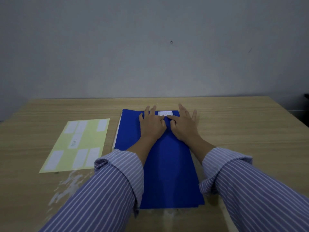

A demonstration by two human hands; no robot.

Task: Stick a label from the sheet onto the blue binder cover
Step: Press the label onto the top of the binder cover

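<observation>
The blue binder (pixel 168 173) lies flat on the wooden table (pixel 250 131), its long side running away from me. A small white label (pixel 165 113) with writing sits on the cover near its far edge. My left hand (pixel 151 123) rests flat on the cover just left of the label. My right hand (pixel 184 124) lies flat to the right, its thumb pressing on the label's near edge. Both hands have spread fingers and hold nothing. The yellow label sheet (pixel 78 144) lies to the left of the binder with several white labels on it.
A grey wall stands right behind the table's far edge. A glossy glare patch (pixel 70 185) shows on the tabletop near the sheet's front corner. My striped sleeves cover the binder's near corners.
</observation>
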